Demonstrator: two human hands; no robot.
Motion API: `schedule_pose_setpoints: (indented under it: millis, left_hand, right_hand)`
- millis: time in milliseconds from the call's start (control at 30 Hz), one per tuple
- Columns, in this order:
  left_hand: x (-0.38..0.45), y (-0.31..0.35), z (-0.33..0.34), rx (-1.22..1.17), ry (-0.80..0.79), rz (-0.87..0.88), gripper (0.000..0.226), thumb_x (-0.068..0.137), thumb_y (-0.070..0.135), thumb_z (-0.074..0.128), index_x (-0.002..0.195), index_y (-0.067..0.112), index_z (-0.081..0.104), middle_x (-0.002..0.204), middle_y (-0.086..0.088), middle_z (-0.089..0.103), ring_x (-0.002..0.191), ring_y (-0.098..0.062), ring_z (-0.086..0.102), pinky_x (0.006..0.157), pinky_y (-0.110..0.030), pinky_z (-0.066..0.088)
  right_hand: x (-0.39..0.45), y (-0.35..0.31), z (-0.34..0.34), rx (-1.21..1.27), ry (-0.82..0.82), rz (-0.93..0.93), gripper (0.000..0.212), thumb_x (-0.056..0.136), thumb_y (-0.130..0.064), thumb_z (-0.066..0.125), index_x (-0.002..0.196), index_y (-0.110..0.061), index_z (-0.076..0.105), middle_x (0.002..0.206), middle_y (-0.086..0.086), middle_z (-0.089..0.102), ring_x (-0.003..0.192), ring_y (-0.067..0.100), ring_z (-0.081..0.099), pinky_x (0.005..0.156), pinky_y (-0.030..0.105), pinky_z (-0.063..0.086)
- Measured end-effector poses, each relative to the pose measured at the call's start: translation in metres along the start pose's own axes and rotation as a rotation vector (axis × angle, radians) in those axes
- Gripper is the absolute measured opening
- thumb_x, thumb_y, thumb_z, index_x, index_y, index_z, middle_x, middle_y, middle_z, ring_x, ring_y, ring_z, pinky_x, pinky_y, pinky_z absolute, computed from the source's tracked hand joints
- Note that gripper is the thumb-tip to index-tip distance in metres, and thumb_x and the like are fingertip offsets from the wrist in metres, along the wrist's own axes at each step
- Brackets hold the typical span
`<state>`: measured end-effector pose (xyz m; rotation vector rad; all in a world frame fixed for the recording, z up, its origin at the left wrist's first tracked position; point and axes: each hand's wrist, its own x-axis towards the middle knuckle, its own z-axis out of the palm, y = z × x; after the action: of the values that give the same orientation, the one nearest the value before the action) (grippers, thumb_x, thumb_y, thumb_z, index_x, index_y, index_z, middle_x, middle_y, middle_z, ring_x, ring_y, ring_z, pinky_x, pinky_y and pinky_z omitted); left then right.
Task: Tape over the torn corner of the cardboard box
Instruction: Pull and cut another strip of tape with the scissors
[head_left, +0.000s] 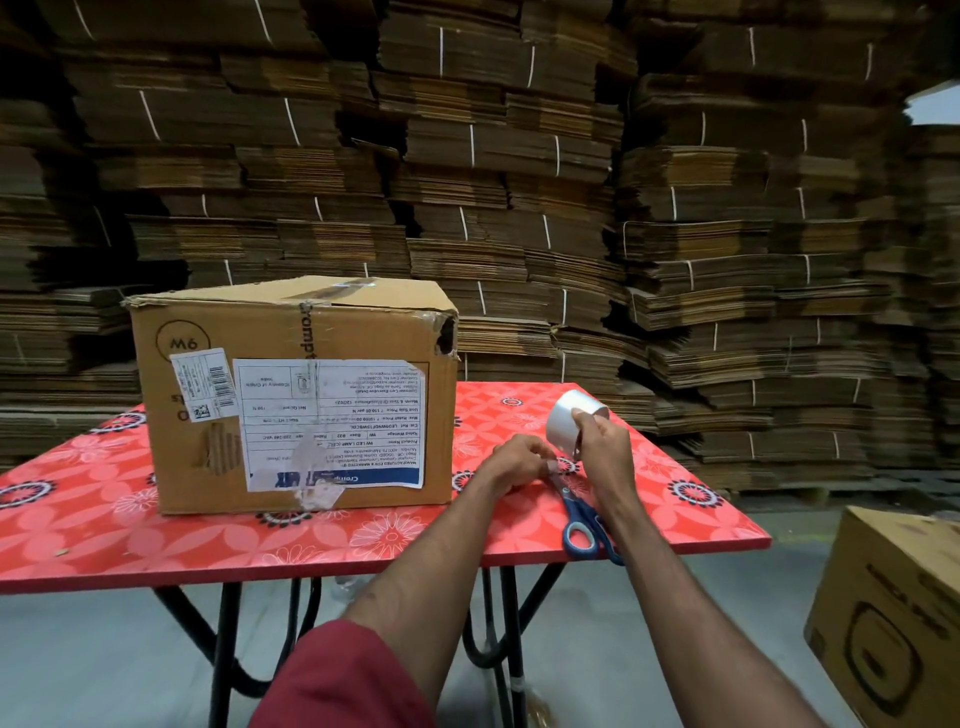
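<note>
A brown cardboard box (291, 395) with white labels stands on the red flowered table (156, 530). Its torn corner (445, 332) is at the upper right, a dark hole with ragged edges. Right of the box, my right hand (605, 441) holds a white roll of tape (569, 415) above the table. My left hand (519, 462) pinches the loose end of the tape just below the roll. Blue-handled scissors (582, 519) lie on the table under my hands, near the front edge.
Tall stacks of flattened cardboard (519, 182) fill the whole background. Another brown box (893, 613) stands on the floor at the lower right. The table rests on black metal legs (223, 644).
</note>
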<state>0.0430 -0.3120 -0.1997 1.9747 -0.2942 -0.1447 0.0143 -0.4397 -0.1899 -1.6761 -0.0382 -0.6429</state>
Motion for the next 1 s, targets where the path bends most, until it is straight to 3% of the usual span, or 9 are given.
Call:
schedule_pose_setpoints:
  millis: [100, 200, 300, 367, 433, 533, 700, 867, 1000]
  left_hand:
    - [0.0, 0.002, -0.008, -0.115, -0.033, -0.007, 0.007, 0.094, 0.008, 0.06, 0.088, 0.011, 0.063, 0.088, -0.008, 0.07, 0.077, -0.018, 0.066, 0.079, -0.037, 0.058]
    - [-0.002, 0.002, -0.01, -0.126, -0.028, -0.016, 0.01, 0.092, 0.012, 0.064, 0.086, 0.017, 0.058, 0.09, -0.005, 0.068, 0.079, -0.017, 0.065, 0.066, -0.029, 0.057]
    - [0.006, -0.007, -0.002, 0.126, 0.122, 0.02, 0.017, 0.08, 0.036, 0.075, 0.079, 0.03, 0.059, 0.115, -0.002, 0.061, 0.111, -0.025, 0.052, 0.094, -0.046, 0.042]
    - [0.006, -0.007, 0.005, 0.358, 0.281, 0.089, 0.016, 0.078, 0.035, 0.076, 0.077, 0.031, 0.061, 0.122, 0.006, 0.049, 0.118, -0.018, 0.035, 0.101, -0.045, 0.029]
    - [0.006, -0.007, 0.009, 0.289, 0.353, 0.141, 0.015, 0.08, 0.027, 0.077, 0.078, 0.027, 0.062, 0.116, 0.005, 0.051, 0.113, -0.017, 0.042, 0.097, -0.044, 0.036]
    - [-0.002, -0.006, 0.004, -0.205, 0.198, 0.174, 0.016, 0.086, 0.002, 0.069, 0.086, 0.012, 0.057, 0.085, -0.006, 0.062, 0.076, -0.021, 0.064, 0.065, -0.038, 0.056]
    - [-0.008, -0.005, -0.012, -0.348, 0.089, 0.116, 0.016, 0.085, -0.004, 0.066, 0.087, 0.009, 0.057, 0.075, -0.008, 0.065, 0.055, -0.014, 0.06, 0.04, -0.022, 0.042]
    - [-0.008, -0.005, -0.022, -0.448, 0.04, 0.012, 0.011, 0.09, 0.004, 0.063, 0.081, 0.008, 0.06, 0.075, -0.013, 0.065, 0.043, -0.008, 0.052, 0.035, -0.02, 0.034]
    - [-0.01, -0.001, -0.021, -0.509, 0.068, 0.008, 0.019, 0.09, 0.017, 0.067, 0.074, 0.014, 0.06, 0.071, 0.0, 0.059, 0.05, -0.005, 0.043, 0.037, -0.019, 0.029]
  right_hand:
    - [0.001, -0.001, -0.002, 0.078, 0.036, 0.0, 0.038, 0.1, -0.03, 0.056, 0.066, -0.014, 0.049, 0.065, 0.008, 0.04, 0.061, 0.019, 0.039, 0.055, 0.035, 0.032]
    - [0.0, -0.003, -0.003, 0.044, 0.019, -0.034, 0.043, 0.103, -0.03, 0.053, 0.063, -0.017, 0.044, 0.061, 0.002, 0.039, 0.056, 0.016, 0.037, 0.053, 0.032, 0.029]
    - [-0.004, -0.003, 0.001, -0.076, -0.045, -0.115, 0.045, 0.104, -0.031, 0.051, 0.062, -0.017, 0.043, 0.061, 0.001, 0.038, 0.055, 0.015, 0.035, 0.052, 0.033, 0.026]
    - [-0.005, -0.003, 0.004, -0.12, -0.056, -0.141, 0.044, 0.104, -0.03, 0.051, 0.063, -0.016, 0.044, 0.061, 0.0, 0.04, 0.055, 0.014, 0.035, 0.052, 0.033, 0.026]
    - [-0.003, -0.003, 0.005, -0.112, -0.04, -0.136, 0.044, 0.105, -0.031, 0.05, 0.064, -0.013, 0.046, 0.062, 0.001, 0.041, 0.056, 0.014, 0.037, 0.053, 0.034, 0.027]
    - [0.0, -0.002, 0.006, -0.083, -0.004, -0.127, 0.048, 0.105, -0.037, 0.046, 0.067, -0.009, 0.049, 0.063, 0.002, 0.042, 0.058, 0.015, 0.039, 0.054, 0.034, 0.029]
    - [-0.003, -0.006, 0.008, -0.088, -0.01, -0.118, 0.047, 0.107, -0.041, 0.042, 0.068, -0.016, 0.049, 0.063, 0.003, 0.043, 0.057, 0.016, 0.04, 0.052, 0.033, 0.029]
    - [-0.007, -0.007, 0.01, -0.145, -0.006, -0.173, 0.049, 0.107, -0.041, 0.041, 0.065, -0.018, 0.048, 0.06, 0.002, 0.046, 0.054, 0.015, 0.041, 0.051, 0.034, 0.031]
    - [-0.004, -0.007, 0.005, -0.215, 0.039, -0.197, 0.048, 0.109, -0.037, 0.038, 0.067, -0.016, 0.05, 0.061, 0.001, 0.05, 0.054, 0.015, 0.045, 0.051, 0.033, 0.032]
